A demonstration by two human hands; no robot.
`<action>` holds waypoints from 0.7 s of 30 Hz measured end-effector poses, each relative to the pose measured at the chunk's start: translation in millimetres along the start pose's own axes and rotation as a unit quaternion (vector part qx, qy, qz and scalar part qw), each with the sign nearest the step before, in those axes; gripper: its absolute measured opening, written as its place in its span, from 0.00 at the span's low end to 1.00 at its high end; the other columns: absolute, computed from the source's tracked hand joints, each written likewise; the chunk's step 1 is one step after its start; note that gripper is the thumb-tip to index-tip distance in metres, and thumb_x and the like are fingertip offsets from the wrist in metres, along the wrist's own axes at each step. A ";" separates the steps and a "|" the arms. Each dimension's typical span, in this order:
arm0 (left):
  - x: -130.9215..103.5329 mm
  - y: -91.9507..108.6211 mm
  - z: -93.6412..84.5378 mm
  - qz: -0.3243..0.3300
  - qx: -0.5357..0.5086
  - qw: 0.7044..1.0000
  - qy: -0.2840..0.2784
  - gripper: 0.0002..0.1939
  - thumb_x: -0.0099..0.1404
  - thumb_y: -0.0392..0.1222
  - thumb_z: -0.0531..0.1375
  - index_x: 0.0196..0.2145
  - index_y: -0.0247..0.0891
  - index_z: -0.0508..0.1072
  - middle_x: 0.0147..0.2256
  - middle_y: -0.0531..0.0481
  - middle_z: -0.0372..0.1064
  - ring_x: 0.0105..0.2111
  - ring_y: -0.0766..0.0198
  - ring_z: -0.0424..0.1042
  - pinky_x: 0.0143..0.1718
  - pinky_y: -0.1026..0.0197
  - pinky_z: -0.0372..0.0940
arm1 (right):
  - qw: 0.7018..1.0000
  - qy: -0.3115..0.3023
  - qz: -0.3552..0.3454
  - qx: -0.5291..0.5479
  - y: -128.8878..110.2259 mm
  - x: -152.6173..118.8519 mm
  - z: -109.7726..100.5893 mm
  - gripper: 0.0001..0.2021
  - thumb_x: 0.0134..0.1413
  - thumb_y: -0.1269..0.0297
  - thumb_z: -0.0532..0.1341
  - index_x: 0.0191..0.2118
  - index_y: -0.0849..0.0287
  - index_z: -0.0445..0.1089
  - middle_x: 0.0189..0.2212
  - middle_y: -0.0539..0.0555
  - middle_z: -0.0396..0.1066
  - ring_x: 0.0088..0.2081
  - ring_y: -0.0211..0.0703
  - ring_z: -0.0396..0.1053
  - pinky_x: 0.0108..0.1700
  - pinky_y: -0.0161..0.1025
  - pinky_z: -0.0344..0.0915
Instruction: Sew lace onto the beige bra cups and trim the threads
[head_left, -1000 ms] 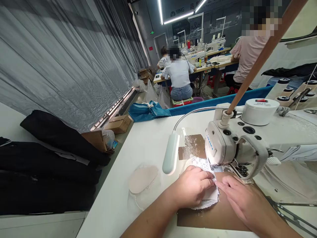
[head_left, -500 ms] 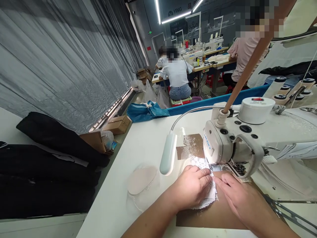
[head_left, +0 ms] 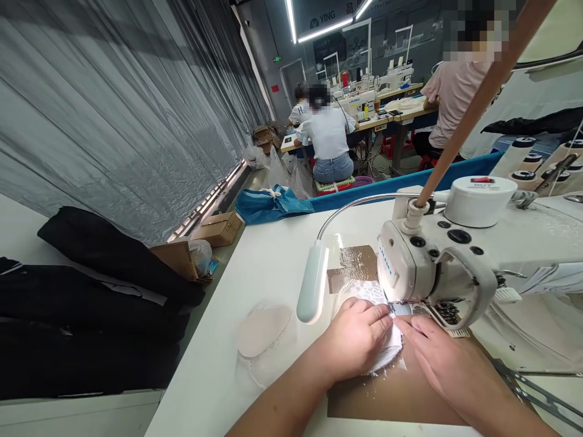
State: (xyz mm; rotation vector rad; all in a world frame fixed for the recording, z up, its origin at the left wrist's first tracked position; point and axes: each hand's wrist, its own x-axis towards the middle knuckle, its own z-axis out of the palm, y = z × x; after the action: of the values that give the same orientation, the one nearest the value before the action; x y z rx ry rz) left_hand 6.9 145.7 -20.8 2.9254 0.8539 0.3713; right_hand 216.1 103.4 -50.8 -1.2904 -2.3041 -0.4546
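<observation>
A rounded white lace fabric piece [head_left: 390, 352] lies under the head of the sewing machine [head_left: 405, 261], on a brown sheet [head_left: 387, 400]. My left hand [head_left: 357, 337] rests across this fabric, its closed fingers pressing it close to the presser foot. At the fabric's right edge, my right hand [head_left: 432, 349] has its thumb and fingers drawn together, with the fingertips meeting the cloth just below the needle area. The needle itself is hidden by the machine head and my fingers. White lint and scraps dot the sheet below the fabric.
A lamp [head_left: 313, 285] on a bendable neck hangs left of my hands. Beige and sheer cut pieces [head_left: 264, 331] lie on the white table [head_left: 214, 340]. Thread cones [head_left: 521, 152] stand at the right. Co-workers sit at machines behind; dark cloth [head_left: 100, 315] lies at left.
The fabric has moved slightly away from me under the machine head, with less of it showing below my left hand. Both hands stay on it. The view has shifted a little.
</observation>
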 end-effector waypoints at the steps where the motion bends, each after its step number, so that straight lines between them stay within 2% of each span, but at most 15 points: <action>1: 0.2 -0.5 -0.3 0.000 0.002 1.000 0.000 0.16 0.70 0.38 0.53 0.53 0.33 0.70 0.54 0.42 0.70 0.43 0.56 0.67 0.43 0.53 0.63 | 1.000 -0.001 -0.008 0.009 1.1 -0.4 0.0 0.22 0.53 0.79 0.50 0.45 0.59 0.77 0.34 0.53 0.78 0.25 0.39 0.74 0.21 0.35 0.67; 5: 1.6 -1.7 -0.5 0.000 -0.005 1.000 0.001 0.16 0.71 0.39 0.52 0.53 0.33 0.69 0.54 0.43 0.70 0.45 0.56 0.67 0.46 0.53 0.62 | 0.999 -0.016 -0.028 0.025 7.1 -5.5 2.4 0.22 0.56 0.79 0.49 0.47 0.61 0.76 0.36 0.56 0.79 0.32 0.44 0.77 0.30 0.38 0.74; 9: 3.3 -3.0 -1.0 -0.008 -0.007 1.000 0.000 0.16 0.71 0.39 0.51 0.53 0.33 0.69 0.53 0.43 0.71 0.46 0.56 0.67 0.46 0.53 0.61 | 0.998 -0.026 -0.035 0.037 11.0 -9.2 5.2 0.22 0.56 0.77 0.49 0.48 0.60 0.76 0.39 0.57 0.79 0.36 0.46 0.78 0.34 0.40 0.76; 13: 3.5 -5.7 -2.0 -0.023 0.002 1.000 0.004 0.16 0.71 0.40 0.52 0.53 0.33 0.70 0.52 0.43 0.72 0.45 0.56 0.67 0.44 0.54 0.61 | 0.998 -0.038 -0.011 0.051 9.7 -6.8 3.8 0.22 0.58 0.75 0.48 0.50 0.58 0.75 0.41 0.54 0.79 0.35 0.43 0.78 0.29 0.35 0.74; 18: 2.1 -6.5 -2.8 -0.041 0.012 0.999 0.008 0.17 0.70 0.40 0.53 0.55 0.33 0.68 0.52 0.43 0.71 0.45 0.55 0.66 0.45 0.53 0.61 | 0.998 -0.041 0.021 0.050 6.4 -8.7 7.9 0.23 0.60 0.75 0.48 0.52 0.55 0.74 0.40 0.52 0.79 0.28 0.39 0.77 0.19 0.33 0.67; 19: 1.9 -6.0 -3.6 -0.045 0.018 0.999 0.008 0.17 0.70 0.40 0.53 0.54 0.34 0.68 0.52 0.43 0.70 0.45 0.55 0.66 0.45 0.52 0.61 | 0.997 -0.044 0.030 0.048 6.4 -10.2 9.8 0.23 0.60 0.75 0.48 0.53 0.54 0.74 0.41 0.52 0.79 0.29 0.40 0.77 0.19 0.33 0.67; 21: 1.1 -4.6 -6.2 -0.044 0.024 0.999 0.003 0.15 0.71 0.41 0.52 0.53 0.35 0.69 0.52 0.42 0.70 0.44 0.55 0.66 0.45 0.53 0.60 | 0.997 -0.046 0.048 0.045 7.4 -13.2 13.3 0.24 0.60 0.75 0.47 0.53 0.53 0.73 0.43 0.54 0.78 0.34 0.43 0.78 0.27 0.36 0.72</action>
State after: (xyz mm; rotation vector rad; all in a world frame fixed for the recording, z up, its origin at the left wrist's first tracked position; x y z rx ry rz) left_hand 3.8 150.2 -15.2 2.9199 1.0017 0.3578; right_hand 225.5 104.4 -68.7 -1.3964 -2.2970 -0.2609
